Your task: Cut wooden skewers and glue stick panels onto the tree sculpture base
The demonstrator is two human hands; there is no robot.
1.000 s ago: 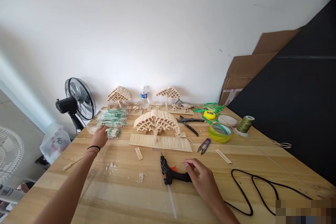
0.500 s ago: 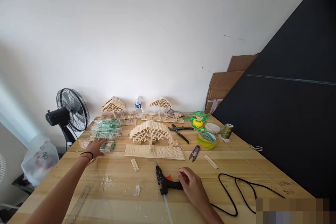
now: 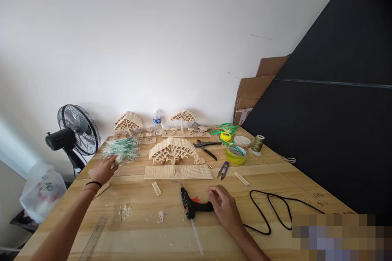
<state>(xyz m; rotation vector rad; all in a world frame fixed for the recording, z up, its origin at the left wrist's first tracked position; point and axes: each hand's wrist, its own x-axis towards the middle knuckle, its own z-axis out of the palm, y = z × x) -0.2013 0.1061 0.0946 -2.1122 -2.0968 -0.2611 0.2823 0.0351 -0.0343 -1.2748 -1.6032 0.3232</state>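
Left hand (image 3: 104, 170) first: yours lies at the near edge of the clear-wrapped packs of wooden sticks (image 3: 121, 151), fingers loosely spread and fingertips touching the wrap. They are not pinched on any one pack. The packs sit at the table's (image 3: 306, 189) left side, just beside the stick tree model (image 3: 173, 151), which stands on its slatted base (image 3: 177, 171).

Your right hand (image 3: 225, 206) rests on the tabletop with its fingers curled over the handle of the hot glue gun (image 3: 192, 206). I cannot tell whether they are clamped on it. The gun lies on its side near the table's front, nozzle pointing away from you toward the base, with a glue stick (image 3: 196, 236) trailing out of its back toward you.

To handle the packs well, I'd flatten the palm and take one from the near edge. The slippery wrap looks likely to slide, and the tree model is close enough to be knocked. With the gun, hold the nozzle away from the left forearm and off the wood. Mind the black cable (image 3: 269, 212) looped to your right, since a tug there could drag it. Loose stick bundles (image 3: 156, 188) lie between your two hands.
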